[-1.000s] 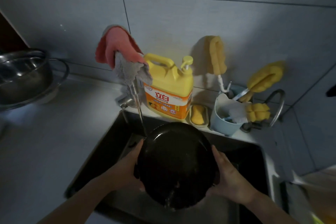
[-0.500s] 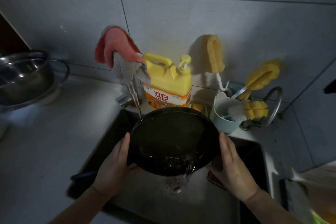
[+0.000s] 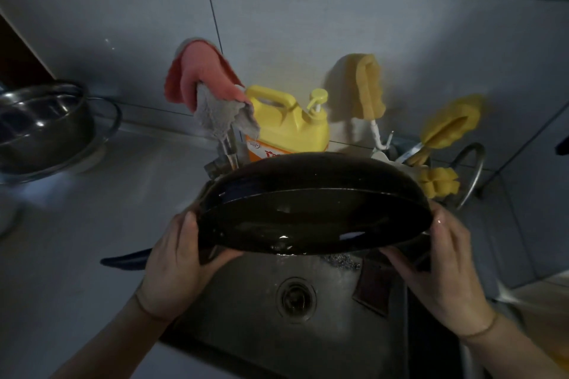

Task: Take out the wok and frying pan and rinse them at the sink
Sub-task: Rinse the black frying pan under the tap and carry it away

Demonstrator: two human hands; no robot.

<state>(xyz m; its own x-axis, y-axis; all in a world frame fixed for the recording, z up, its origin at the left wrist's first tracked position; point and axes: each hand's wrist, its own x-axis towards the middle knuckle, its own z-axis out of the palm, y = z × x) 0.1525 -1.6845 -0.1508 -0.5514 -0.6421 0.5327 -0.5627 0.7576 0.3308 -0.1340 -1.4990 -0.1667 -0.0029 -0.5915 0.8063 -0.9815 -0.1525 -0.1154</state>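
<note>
Home kitchen; steel sink (image 3: 246, 311), detergent jug (image 3: 289, 126), tiled wall (image 3: 338, 24).

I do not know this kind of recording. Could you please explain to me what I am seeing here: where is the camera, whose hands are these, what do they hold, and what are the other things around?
There is no machine here. The camera sits on a person's head and looks forward and down, so you see that person's own two bare hands. The left hand and the right hand grip opposite sides of a dark round pan, tilted over a steel sink with its drain visible below. The pan looks wet. Behind it stand a yellow soap bottle, a tap draped with a pink and grey cloth, and yellow sponge brushes in a holder. On the counter at the left are metal bowls.
</note>
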